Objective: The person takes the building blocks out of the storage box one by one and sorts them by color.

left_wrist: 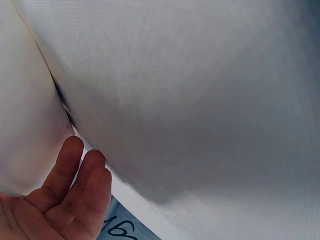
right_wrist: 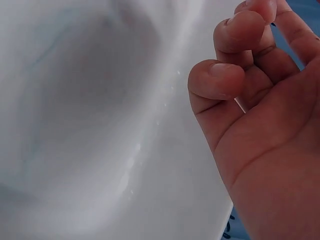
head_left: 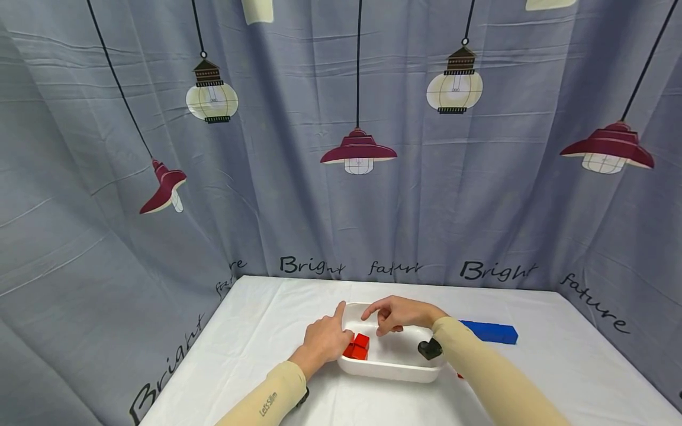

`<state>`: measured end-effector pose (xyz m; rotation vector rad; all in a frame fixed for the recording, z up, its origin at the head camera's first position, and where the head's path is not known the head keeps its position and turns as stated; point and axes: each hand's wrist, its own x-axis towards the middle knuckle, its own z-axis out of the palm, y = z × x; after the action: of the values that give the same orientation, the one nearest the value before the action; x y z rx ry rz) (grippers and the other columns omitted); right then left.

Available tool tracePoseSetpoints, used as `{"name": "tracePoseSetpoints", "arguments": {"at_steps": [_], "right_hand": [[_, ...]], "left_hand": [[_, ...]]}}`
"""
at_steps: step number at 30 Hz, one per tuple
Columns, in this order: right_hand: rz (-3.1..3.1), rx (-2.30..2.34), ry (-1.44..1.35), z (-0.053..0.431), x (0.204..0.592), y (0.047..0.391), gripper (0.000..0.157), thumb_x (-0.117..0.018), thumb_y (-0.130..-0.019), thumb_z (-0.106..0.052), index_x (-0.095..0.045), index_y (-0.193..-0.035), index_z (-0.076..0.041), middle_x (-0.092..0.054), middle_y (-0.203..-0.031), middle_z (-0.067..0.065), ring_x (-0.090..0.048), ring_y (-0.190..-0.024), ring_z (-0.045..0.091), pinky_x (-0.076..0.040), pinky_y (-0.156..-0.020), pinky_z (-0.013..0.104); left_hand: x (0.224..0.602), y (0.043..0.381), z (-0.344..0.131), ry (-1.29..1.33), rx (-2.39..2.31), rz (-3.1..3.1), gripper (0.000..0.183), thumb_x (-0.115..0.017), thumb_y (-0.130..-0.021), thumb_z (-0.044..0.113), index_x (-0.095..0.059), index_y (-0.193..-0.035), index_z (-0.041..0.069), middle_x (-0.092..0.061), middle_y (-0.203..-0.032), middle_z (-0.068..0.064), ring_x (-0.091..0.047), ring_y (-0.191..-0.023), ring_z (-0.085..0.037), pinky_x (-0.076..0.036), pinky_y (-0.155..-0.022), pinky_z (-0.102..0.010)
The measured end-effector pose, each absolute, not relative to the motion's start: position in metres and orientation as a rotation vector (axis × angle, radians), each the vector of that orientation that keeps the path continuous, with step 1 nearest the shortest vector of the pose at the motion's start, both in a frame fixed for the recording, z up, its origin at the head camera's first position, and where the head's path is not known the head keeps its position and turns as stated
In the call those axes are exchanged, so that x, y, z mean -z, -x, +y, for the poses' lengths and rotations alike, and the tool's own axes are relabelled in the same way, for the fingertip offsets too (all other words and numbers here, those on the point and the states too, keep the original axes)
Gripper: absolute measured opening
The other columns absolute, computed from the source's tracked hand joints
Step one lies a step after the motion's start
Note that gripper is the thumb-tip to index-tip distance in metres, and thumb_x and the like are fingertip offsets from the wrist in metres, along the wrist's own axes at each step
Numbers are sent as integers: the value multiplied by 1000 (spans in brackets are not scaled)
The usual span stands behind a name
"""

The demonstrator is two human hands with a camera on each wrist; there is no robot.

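Lying side by side in the left end of a white tray (head_left: 391,372): red blocks (head_left: 360,351), visible in the head view alone. Just beside them, thumb of the left hand (head_left: 326,336); cannot tell contact from a narrow gap. Over the tray's left rim, same hand, index finger straight toward the far left corner. Added by the left wrist view: three more fingers, hidden from above, only gently bent, close to a white surface and gripping nothing. Above the tray's far side, right hand (head_left: 401,312), index finger extended, remaining fingers loosely curled. Seen from the palm side in the right wrist view: bent fingertips and bare palm, holding nothing.

At the right wrist, in front of the tray's right end, black device (head_left: 429,349), shown only from the head. Likewise, on the white table (head_left: 554,331) beyond the right sleeve (head_left: 495,373), blue block (head_left: 492,332); beside that sleeve, mostly covered, small red piece (head_left: 460,376). Behind everything, grey-blue curtain (head_left: 293,195) with printed lamps and lettering, reduced to blue scraps in both wrist views.
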<state>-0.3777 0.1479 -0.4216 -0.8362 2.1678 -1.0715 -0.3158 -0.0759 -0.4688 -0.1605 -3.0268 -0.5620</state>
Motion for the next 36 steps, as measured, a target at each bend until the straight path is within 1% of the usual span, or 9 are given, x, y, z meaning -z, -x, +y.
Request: {"name": "tracePoseSetpoints", "arguments": {"at_steps": [6,9,13,17,23,31,36], "right_hand": [[2142,1060,849,141,431,380,43,-72,-84,-6,-66,-126,-7,-54,-67,-1,-33,-52,22,-35,-56,26],[2134,1061,859,137,435,379,43,-70,-83,-3,-67,-125,-9,-54,-66,-1,-32,-52,22,-34,-56,26],[2116,1070,836,134,441,379,46,-70,-80,-1,-67,-124,-11,-56,-68,0,-36,-54,20,-33,-54,27],[2100,1073,782,133,447,379,48,-71,-77,-2,-68,-124,-13,-57,-69,-1,-40,-56,17,-33,-54,27],[2105,1084,762,133,453,380,47,-71,-77,-3,-69,-123,-12,-56,-68,0,-41,-56,18,-34,-55,27],[2111,1109,722,132,459,381,39,-72,-79,-1,-72,-116,-13,-56,-67,2,-42,-55,17,-37,-56,25],[2108,1104,727,130,460,380,36,-72,-80,0,-72,-114,-12,-56,-66,1,-41,-55,16,-36,-55,24]], "left_hand": [[469,317,-76,172,556,-3025,71,-58,-93,38,-35,-156,15,-72,-102,-14,-66,-81,-26,-54,-79,-46],[469,317,-76,177,543,-3026,71,-58,-93,39,-35,-156,15,-72,-102,-14,-66,-82,-27,-54,-79,-46],[468,318,-76,188,524,-3023,71,-57,-94,39,-35,-156,16,-72,-104,-15,-68,-84,-28,-54,-77,-46],[468,318,-75,189,532,-3025,70,-57,-94,39,-35,-156,16,-72,-103,-14,-67,-83,-27,-54,-77,-46],[467,319,-76,186,541,-3024,71,-58,-94,38,-34,-156,16,-72,-102,-13,-66,-81,-26,-54,-77,-46],[468,319,-77,174,555,-3035,71,-59,-94,39,-34,-156,16,-72,-103,-13,-65,-80,-25,-54,-79,-46],[470,318,-77,173,561,-3030,71,-59,-93,39,-35,-156,16,-72,-102,-14,-65,-79,-25,-54,-78,-46]]}}
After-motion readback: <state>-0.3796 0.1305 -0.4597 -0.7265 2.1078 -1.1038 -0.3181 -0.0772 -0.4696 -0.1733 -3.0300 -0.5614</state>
